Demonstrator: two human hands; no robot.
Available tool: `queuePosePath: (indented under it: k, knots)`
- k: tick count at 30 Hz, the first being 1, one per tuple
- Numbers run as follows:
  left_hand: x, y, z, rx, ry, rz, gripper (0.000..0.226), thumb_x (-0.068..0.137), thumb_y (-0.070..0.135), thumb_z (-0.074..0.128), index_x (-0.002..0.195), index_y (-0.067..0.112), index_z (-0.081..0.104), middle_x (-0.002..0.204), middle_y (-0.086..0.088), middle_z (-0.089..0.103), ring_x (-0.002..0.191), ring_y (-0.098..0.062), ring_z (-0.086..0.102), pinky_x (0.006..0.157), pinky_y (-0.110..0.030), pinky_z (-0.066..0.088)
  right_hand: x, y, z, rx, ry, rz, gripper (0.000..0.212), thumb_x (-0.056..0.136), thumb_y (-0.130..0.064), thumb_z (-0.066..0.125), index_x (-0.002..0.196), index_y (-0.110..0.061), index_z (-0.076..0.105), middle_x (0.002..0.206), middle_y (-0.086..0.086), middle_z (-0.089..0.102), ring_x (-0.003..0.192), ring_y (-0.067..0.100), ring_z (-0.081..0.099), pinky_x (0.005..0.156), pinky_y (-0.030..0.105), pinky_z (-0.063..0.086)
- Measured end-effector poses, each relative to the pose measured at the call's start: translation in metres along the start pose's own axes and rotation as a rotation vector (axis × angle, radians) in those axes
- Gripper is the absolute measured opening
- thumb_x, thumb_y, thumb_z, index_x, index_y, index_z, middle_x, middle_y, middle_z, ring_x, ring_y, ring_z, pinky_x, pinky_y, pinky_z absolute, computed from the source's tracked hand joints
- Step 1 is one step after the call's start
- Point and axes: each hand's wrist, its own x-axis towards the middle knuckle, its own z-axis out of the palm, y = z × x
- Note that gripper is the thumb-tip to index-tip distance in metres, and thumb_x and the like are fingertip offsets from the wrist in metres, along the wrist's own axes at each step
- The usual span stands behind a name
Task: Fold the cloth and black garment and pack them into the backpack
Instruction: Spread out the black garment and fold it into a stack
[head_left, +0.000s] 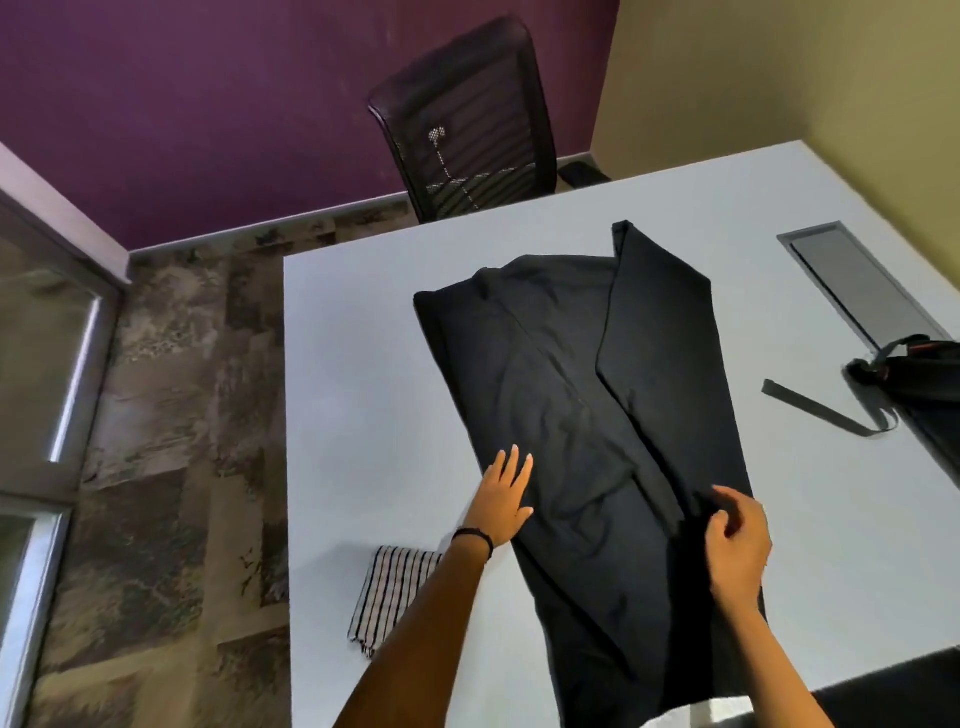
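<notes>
Pressing flat with straight, spread fingers (515, 467), the left hand (503, 501) rests on the left edge of the black garment (571, 374), as I read it from my station. The right hand (737, 543) has its fingers curled, pinching a fold at the garment's right edge. The garment lies lengthwise on the white table (363, 389), with both long sides folded inward. The folded striped cloth (387, 597) sits on the table just beside the left forearm, partly hidden by it. The backpack (924, 379) lies at the table's right edge, well apart from the garment, with a strap (815, 408) trailing toward it.
</notes>
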Motion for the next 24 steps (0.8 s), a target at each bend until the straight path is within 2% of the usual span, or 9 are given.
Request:
queuePosePath:
  k: [5, 8, 11, 14, 16, 17, 19, 20, 24]
  knots:
    - [-0.011, 0.006, -0.004, 0.091, -0.034, 0.011, 0.074, 0.096, 0.031, 0.048, 0.151, 0.014, 0.0, 0.158, -0.013, -0.003, 0.145, -0.033, 0.002, 0.118, -0.042, 0.011, -0.023, 0.033, -0.035, -0.012, 0.013, 0.043, 0.03, 0.09, 0.003, 0.045, 0.114, -0.011, 0.057, 0.117, 0.011, 0.05, 0.106, 0.029, 0.053, 0.092, 0.041, 0.045]
    - [-0.024, 0.015, -0.001, 0.013, 0.05, 0.055, 0.073, 0.097, 0.032, 0.046, 0.15, 0.016, -0.001, 0.159, -0.008, -0.001, 0.146, -0.03, 0.006, 0.119, -0.041, 0.015, -0.036, 0.048, -0.051, -0.025, -0.051, 0.128, 0.032, 0.092, -0.004, 0.05, 0.123, -0.01, 0.051, 0.127, 0.013, 0.044, 0.115, 0.03, 0.049, 0.101, 0.044, 0.042]
    - [-0.039, 0.029, 0.01, 0.065, 0.125, 0.187, 0.069, 0.098, 0.037, 0.04, 0.15, 0.019, -0.001, 0.159, -0.002, -0.001, 0.146, -0.024, 0.005, 0.12, -0.038, 0.012, -0.048, 0.057, -0.062, -0.085, -0.138, 0.194, 0.048, 0.089, -0.014, 0.06, 0.133, -0.006, 0.042, 0.135, 0.017, 0.041, 0.123, 0.032, 0.044, 0.106, 0.044, 0.037]
    - [-0.053, 0.046, 0.028, 0.146, 0.104, 0.356, 0.067, 0.098, 0.041, 0.036, 0.151, 0.021, -0.001, 0.159, 0.001, -0.002, 0.147, -0.023, 0.0, 0.12, -0.038, 0.006, -0.056, 0.068, -0.067, -0.116, -0.196, 0.297, 0.064, 0.087, -0.023, 0.063, 0.141, -0.004, 0.033, 0.139, 0.018, 0.04, 0.127, 0.033, 0.042, 0.107, 0.045, 0.037]
    - [-0.06, 0.056, 0.039, 0.172, 0.062, 0.463, 0.068, 0.097, 0.045, 0.037, 0.151, 0.024, 0.0, 0.159, 0.002, -0.002, 0.147, -0.022, -0.002, 0.118, -0.036, 0.0, -0.059, 0.076, -0.067, -0.149, -0.198, 0.34, 0.058, 0.087, -0.024, 0.064, 0.135, -0.001, 0.04, 0.131, 0.019, 0.047, 0.12, 0.036, 0.048, 0.1, 0.043, 0.043]
    - [-0.063, 0.06, 0.045, 0.181, 0.031, 0.505, 0.069, 0.096, 0.047, 0.038, 0.151, 0.024, 0.001, 0.159, 0.002, -0.002, 0.147, -0.022, -0.003, 0.118, -0.036, -0.001, -0.06, 0.079, -0.067, -0.148, -0.183, 0.335, 0.046, 0.087, -0.023, 0.064, 0.123, 0.002, 0.05, 0.117, 0.02, 0.055, 0.109, 0.038, 0.054, 0.089, 0.039, 0.048]
    - [-0.07, 0.068, 0.054, 0.199, -0.036, 0.541, 0.069, 0.096, 0.045, 0.041, 0.151, 0.024, 0.004, 0.159, 0.001, -0.003, 0.147, -0.023, -0.003, 0.119, -0.038, 0.0, -0.062, 0.076, -0.069, -0.1, -0.154, 0.312, 0.022, 0.085, -0.016, 0.065, 0.093, 0.004, 0.061, 0.082, 0.014, 0.06, 0.081, 0.034, 0.06, 0.065, 0.028, 0.046]
    - [-0.072, 0.07, 0.057, 0.214, -0.062, 0.536, 0.068, 0.096, 0.041, 0.042, 0.151, 0.024, 0.006, 0.159, 0.0, -0.004, 0.146, -0.024, -0.004, 0.12, -0.039, 0.002, -0.062, 0.073, -0.068, -0.072, -0.145, 0.315, 0.019, 0.084, -0.012, 0.065, 0.092, 0.005, 0.063, 0.079, 0.01, 0.061, 0.077, 0.032, 0.06, 0.064, 0.027, 0.045]
    - [-0.081, 0.068, 0.06, 0.266, -0.075, 0.465, 0.063, 0.098, 0.03, 0.042, 0.151, 0.023, 0.008, 0.159, -0.003, -0.006, 0.146, -0.026, -0.002, 0.119, -0.039, 0.003, -0.056, 0.073, -0.068, -0.018, -0.082, 0.434, 0.03, 0.085, -0.006, 0.064, 0.112, 0.005, 0.06, 0.11, 0.019, 0.063, 0.102, 0.034, 0.059, 0.092, 0.038, 0.045]
